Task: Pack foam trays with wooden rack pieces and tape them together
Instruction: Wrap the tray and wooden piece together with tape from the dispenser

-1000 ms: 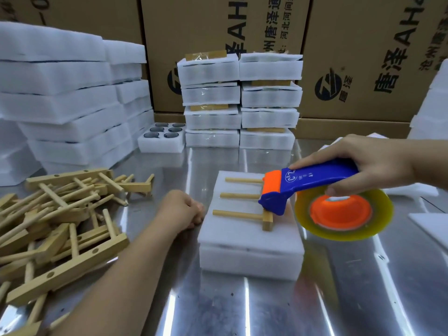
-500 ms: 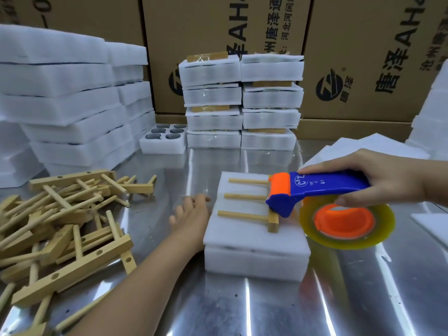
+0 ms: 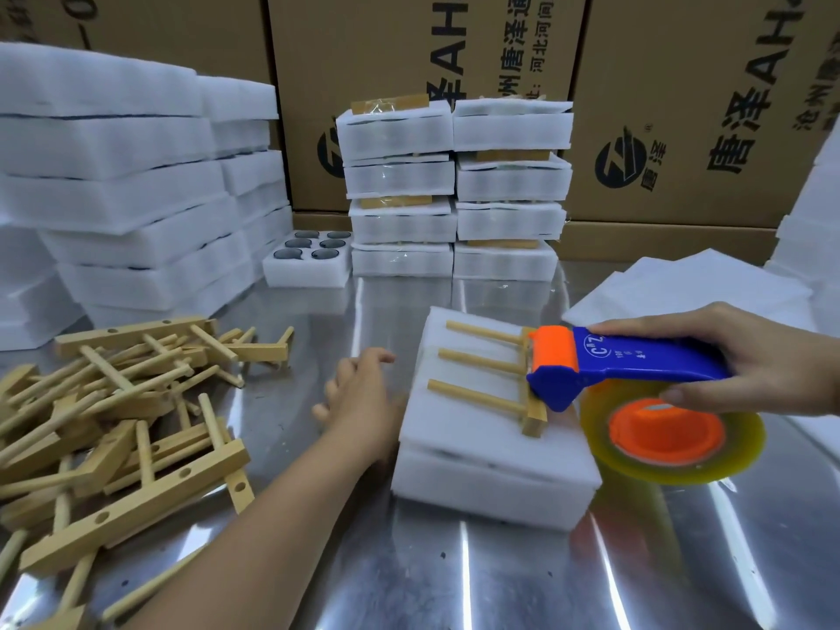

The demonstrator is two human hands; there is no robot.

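Right hand point(image 3: 750, 356): gripping the blue handle of the dispenser point(image 3: 636, 361), fingers curling over the top, thumb pressing underneath.
Dispenser: orange head lying over the cross-bar of the rack piece point(image 3: 482, 362); yellowish roll point(image 3: 682, 470) on an orange core hanging off the near right corner of the tray point(image 3: 491, 488).
Rack piece: lying flat on top of the tray, three dowels pointing left, cross-bar at the right.
Tray: two white foam layers, one sitting on the other, standing mid-table point(image 3: 500, 579) between the two hands.
Left hand point(image 3: 359, 402): holding nothing, fingers loosely spread, lying just beside the tray's left edge; contact is not showing clearly.
Pile point(image 3: 113, 402): loose wooden rack pieces lying crossed over one another, near left.
Sheets point(image 3: 682, 288): flat white foam, lying right, beyond the right hand.
Holed tray point(image 3: 309, 270): single foam block showing round dark pockets, sitting far centre-left.
Packs point(image 3: 454, 188): foam bundles standing in two columns, far centre, clear film over some of them.
Stack point(image 3: 113, 175): plain foam blocks standing far left.
Cartons point(image 3: 682, 106): brown, printed, lining the far side.
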